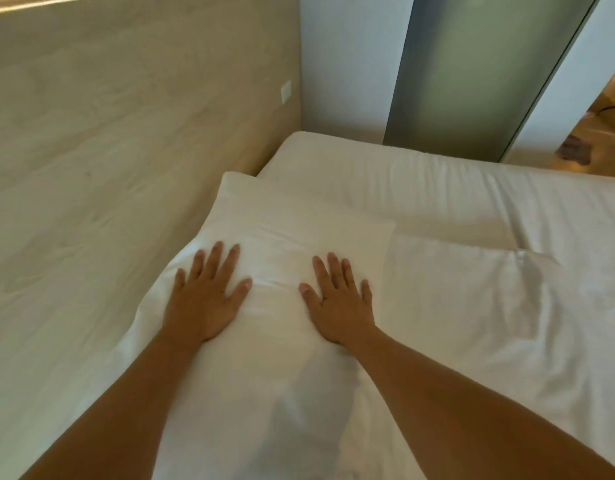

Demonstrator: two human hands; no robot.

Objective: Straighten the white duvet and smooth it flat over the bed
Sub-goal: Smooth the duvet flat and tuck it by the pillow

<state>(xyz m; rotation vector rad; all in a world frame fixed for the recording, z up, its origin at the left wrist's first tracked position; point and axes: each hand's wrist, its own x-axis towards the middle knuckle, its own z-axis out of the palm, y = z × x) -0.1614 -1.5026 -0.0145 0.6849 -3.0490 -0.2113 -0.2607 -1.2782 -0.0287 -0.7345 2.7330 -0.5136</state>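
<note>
A white pillow (pixel 292 230) lies along the bed's left side against the wooden wall. My left hand (pixel 205 299) and my right hand (pixel 340 303) both rest flat on it, palms down, fingers spread, holding nothing. To the right spreads the white duvet (pixel 489 306), creased, with a folded edge near the pillow's right side. Beyond it the bare white mattress sheet (pixel 385 174) reaches the far corner of the bed.
A pale wooden wall panel (pixel 108 168) runs close along the bed's left side, with a small white switch (pixel 286 91) on it. A frosted glass panel (pixel 472 71) stands behind the far end. Wooden floor (pixel 597 140) shows at the upper right.
</note>
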